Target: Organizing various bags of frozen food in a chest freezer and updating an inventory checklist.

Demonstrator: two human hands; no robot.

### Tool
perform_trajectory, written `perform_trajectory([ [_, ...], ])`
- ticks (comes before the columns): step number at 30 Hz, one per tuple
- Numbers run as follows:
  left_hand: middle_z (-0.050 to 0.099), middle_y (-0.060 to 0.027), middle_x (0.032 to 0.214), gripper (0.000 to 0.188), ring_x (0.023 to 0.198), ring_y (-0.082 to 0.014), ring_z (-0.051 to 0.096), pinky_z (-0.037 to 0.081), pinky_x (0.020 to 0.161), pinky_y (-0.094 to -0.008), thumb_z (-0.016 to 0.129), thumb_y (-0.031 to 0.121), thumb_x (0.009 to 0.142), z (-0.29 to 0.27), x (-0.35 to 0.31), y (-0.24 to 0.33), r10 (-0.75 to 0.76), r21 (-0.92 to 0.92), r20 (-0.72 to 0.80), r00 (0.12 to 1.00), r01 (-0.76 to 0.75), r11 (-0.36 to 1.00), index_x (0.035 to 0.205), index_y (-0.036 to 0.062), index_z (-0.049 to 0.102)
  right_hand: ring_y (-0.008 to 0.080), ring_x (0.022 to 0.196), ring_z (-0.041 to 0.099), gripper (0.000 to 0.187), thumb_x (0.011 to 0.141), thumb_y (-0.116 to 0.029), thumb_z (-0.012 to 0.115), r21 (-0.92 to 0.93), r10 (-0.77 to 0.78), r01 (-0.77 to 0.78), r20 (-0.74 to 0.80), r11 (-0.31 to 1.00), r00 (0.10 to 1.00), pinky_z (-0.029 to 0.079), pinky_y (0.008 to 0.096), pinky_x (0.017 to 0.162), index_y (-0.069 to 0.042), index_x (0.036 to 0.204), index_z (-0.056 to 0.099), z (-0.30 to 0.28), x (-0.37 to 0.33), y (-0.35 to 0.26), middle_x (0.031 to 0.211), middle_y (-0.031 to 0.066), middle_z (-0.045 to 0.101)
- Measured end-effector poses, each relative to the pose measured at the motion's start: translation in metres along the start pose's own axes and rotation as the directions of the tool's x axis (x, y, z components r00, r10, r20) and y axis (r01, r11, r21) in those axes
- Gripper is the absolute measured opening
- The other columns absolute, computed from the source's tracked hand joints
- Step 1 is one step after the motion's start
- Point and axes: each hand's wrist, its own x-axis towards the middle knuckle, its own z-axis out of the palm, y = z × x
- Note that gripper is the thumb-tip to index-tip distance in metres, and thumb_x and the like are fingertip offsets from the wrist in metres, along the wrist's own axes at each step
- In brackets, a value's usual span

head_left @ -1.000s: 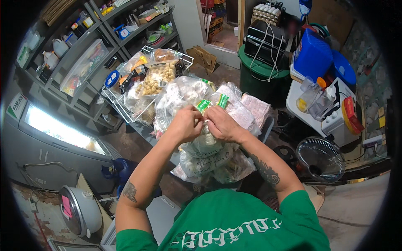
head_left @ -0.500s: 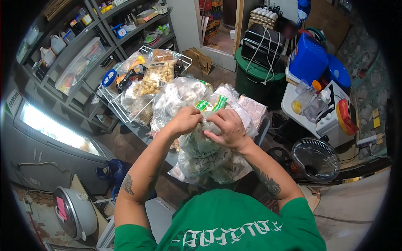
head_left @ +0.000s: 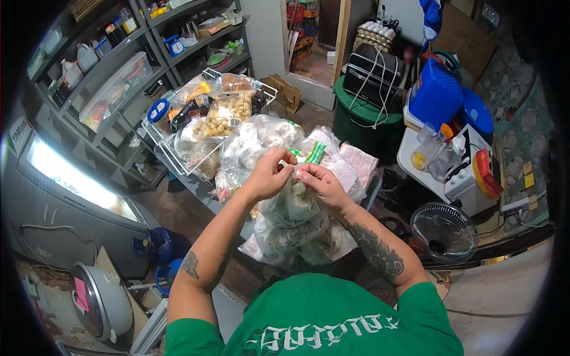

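Right hand, earlier spread, now pinches the plastic bag; left hand curls, hold unclear; handling appears unfinished

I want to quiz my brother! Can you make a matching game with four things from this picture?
Things:
1. Jar lid
2. Eggs
3. Bin
4. Plastic bag

Clues:
A. Green, beneath a black appliance
B. See-through, under the left hand and right hand
C. Blue
D. Pale, on stacked trays

Pairs: 1-C, 2-D, 3-A, 4-B
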Motion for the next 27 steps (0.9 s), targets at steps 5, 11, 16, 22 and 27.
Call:
perform_trajectory([
  [5, 0.061, -0.012, 0.084, 0.019, 0.074, -0.0202, 0.062, 0.052, 0.07, -0.0318, 0.063, 0.006, 0.08, -0.028, -0.012, 0.005, 0.188, 0.281, 0.025, 0.982, -0.187, 0.941, 0.098, 0.002, 0.06, 0.0194, 0.075, 0.052, 0.023, 0.092, -0.021, 0.053, -0.728, -0.238, 0.464, 0.399, 0.505, 0.885, 0.039, 0.029, 0.071, -0.007, 0.074, 0.058, -0.064, -0.001, -0.008, 0.076, 0.0032, 0.053],
  [11, 0.064, -0.0138, 0.096, 0.013, 0.075, -0.0238, 0.067, 0.053, 0.069, -0.0321, 0.066, 0.007, 0.081, -0.031, -0.024, -0.009, 0.069, 0.369, 0.051, 0.996, -0.083, 0.926, 0.092, 0.0045, 0.072, 0.0282, 0.067, 0.048, 0.03, 0.086, -0.021, 0.058, -0.761, -0.232, 0.28, 0.174, 0.585, 0.957, 0.038, 0.0391, 0.07, -0.007, 0.062, 0.046, -0.063, -0.015, 0.04, 0.066, 0.0079, 0.046],
  [16, 0.054, -0.0179, 0.124, 0.01, 0.093, -0.0354, 0.063, 0.052, 0.08, -0.0422, 0.064, 0.008, 0.084, -0.037, -0.01, 0.002, 0.217, 0.679, 0.337, 0.916, -0.396, 0.619, 0.091, 0.0062, 0.072, 0.0284, 0.065, 0.048, 0.035, 0.081, -0.018, 0.068, -0.803, -0.401, 0.382, 0.197, 0.457, 0.895, 0.039, 0.038, 0.065, -0.007, 0.059, 0.044, -0.029, -0.012, 0.027, 0.065, 0.0076, 0.046],
  [22, 0.065, -0.0099, 0.081, 0.02, 0.073, -0.022, 0.062, 0.05, 0.069, -0.0366, 0.061, 0.02, 0.092, -0.03, 0.001, 0.031, -0.227, 0.662, 0.167, 0.959, 0.062, 0.747, 0.091, 0.0022, 0.07, 0.0295, 0.065, 0.052, 0.028, 0.081, -0.014, 0.068, -0.754, -0.418, 0.424, 0.218, 0.501, 0.882, 0.042, 0.0379, 0.06, -0.004, 0.064, 0.048, -0.008, -0.016, 0.002, 0.068, 0.0087, 0.049],
  [27, 0.063, -0.0035, 0.086, 0.02, 0.077, -0.0105, 0.055, 0.046, 0.068, -0.0261, 0.057, 0.013, 0.096, 0.008, -0.006, 0.022, -0.36, 0.02, 0.144, 0.922, 0.361, 0.932, 0.097, -0.0048, 0.064, 0.0274, 0.064, 0.056, 0.019, 0.082, -0.012, 0.067, -0.626, -0.423, 0.598, 0.426, 0.501, 0.8, 0.044, 0.0349, 0.06, -0.003, 0.071, 0.055, -0.006, 0.002, -0.013, 0.068, 0.0096, 0.052],
])
